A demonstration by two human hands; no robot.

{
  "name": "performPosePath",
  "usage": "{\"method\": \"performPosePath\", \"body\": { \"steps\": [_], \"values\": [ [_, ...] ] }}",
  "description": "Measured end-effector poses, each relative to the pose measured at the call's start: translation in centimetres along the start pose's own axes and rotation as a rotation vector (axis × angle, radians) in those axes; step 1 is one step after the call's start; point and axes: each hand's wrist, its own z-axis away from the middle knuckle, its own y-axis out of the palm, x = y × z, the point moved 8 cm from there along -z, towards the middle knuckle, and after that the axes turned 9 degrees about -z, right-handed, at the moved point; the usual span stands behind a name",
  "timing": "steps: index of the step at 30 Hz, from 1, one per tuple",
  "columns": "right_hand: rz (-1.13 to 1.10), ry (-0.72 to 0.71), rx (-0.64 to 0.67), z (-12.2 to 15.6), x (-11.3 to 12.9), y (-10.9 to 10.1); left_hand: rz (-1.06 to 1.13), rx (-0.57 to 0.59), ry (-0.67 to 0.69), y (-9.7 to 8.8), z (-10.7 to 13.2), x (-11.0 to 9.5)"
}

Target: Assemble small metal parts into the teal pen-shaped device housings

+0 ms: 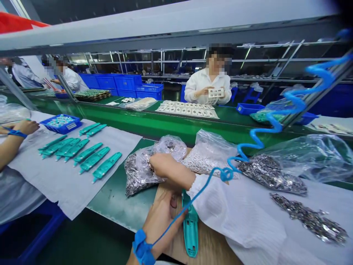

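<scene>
My left hand (164, 211), with a blue wrist strap (143, 248), is closed on a teal plastic shell (191, 233) lying on a wooden board (213, 243). The shell's hollow inner side faces up; its upper end is partly covered by my hand and sleeve. My right hand (164, 164) reaches over at an open clear bag (143, 171) of small shiny metal parts. Its fingers curl inward at the bag, and their tips are hidden. Beside it stands a bag of small white parts (205, 156).
A coiled blue cord (255, 138) hangs across the right side. More metal parts lie in another bag (271, 175) and a loose pile (309, 217). Teal shells (92, 160) and a blue tray (60, 123) lie left, near another person's hand (27, 127). A co-worker (208, 86) sits opposite.
</scene>
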Motion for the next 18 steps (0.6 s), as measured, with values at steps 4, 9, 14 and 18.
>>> {"method": "performPosePath", "body": {
  "steps": [4,9,14,18],
  "values": [
    [0.031,0.005,-0.018,0.9,-0.5,-1.4,0.01,0.016,0.019,-0.1,-0.4,-0.4],
    [0.029,-0.026,-0.062,1.6,-0.6,-2.3,0.086,-0.021,0.071,0.5,-0.9,-0.4],
    [0.015,-0.038,-0.067,1.4,0.6,-2.0,0.108,-0.053,0.099,0.9,-1.1,-0.3],
    [-0.005,0.063,-0.243,4.3,-1.2,-6.8,0.127,-0.086,0.069,0.7,-1.1,-0.4]
  ]
}}
